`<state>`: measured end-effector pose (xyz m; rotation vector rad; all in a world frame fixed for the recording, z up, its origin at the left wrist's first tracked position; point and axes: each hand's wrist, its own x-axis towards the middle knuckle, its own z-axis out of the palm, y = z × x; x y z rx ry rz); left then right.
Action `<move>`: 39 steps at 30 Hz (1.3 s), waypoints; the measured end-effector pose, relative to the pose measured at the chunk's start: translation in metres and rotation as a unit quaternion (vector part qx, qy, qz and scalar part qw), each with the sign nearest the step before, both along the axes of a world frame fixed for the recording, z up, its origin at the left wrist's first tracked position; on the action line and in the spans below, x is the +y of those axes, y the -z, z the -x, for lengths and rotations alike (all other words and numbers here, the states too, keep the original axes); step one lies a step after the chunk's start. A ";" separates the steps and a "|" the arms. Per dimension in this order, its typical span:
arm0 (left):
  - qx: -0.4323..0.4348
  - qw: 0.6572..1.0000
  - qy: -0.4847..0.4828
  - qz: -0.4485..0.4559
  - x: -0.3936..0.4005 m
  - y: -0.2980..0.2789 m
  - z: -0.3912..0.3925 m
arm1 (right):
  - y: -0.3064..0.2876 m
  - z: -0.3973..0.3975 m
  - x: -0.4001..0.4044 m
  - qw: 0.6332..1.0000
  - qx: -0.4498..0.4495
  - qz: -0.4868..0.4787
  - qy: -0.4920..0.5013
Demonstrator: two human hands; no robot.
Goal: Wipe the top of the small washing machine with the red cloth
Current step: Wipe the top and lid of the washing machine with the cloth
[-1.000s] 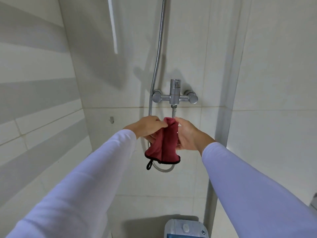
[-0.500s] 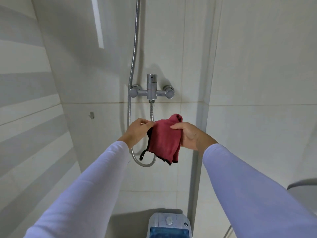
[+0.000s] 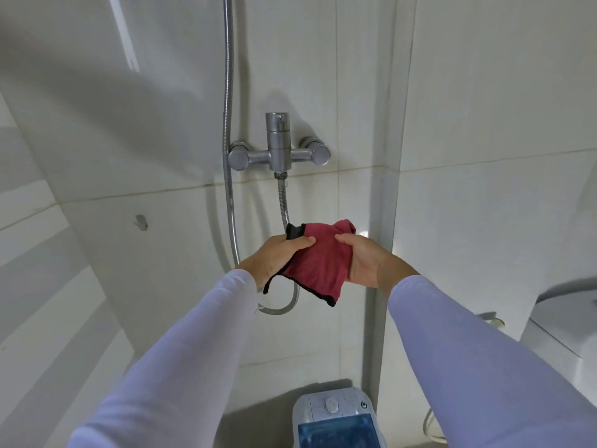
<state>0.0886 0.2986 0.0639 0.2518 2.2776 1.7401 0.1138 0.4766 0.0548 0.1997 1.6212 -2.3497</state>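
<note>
The red cloth (image 3: 318, 263), edged in black, hangs in the air in front of the tiled wall, below the shower mixer. My left hand (image 3: 274, 257) pinches its upper left corner. My right hand (image 3: 363, 260) grips its right side, with part of the cloth bunched above the fingers. Far below, at the bottom edge of the view, stands the small washing machine (image 3: 336, 418), white with a blue see-through lid. Both hands are well above it.
A metal shower mixer (image 3: 279, 150) is fixed to the wall, with a flexible hose (image 3: 229, 124) looping down behind the cloth. A white toilet tank (image 3: 562, 321) stands at the right. Tiled walls meet in a corner just right of my hands.
The cloth has come down away from the mixer's spout and my hands have spread it a little wider. The view has tilted down, showing more of the washing machine and the toilet.
</note>
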 end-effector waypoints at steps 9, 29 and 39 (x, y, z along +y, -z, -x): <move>0.090 0.993 -0.017 0.076 0.052 0.079 0.019 | 0.074 0.008 0.058 0.995 0.032 -0.093 -0.025; 0.168 0.952 0.063 0.246 0.103 0.348 0.057 | 0.352 0.040 0.133 0.898 0.088 -0.431 -0.020; 0.205 0.956 0.028 0.210 0.108 0.436 0.036 | 0.445 0.030 0.134 0.961 0.127 -0.244 0.014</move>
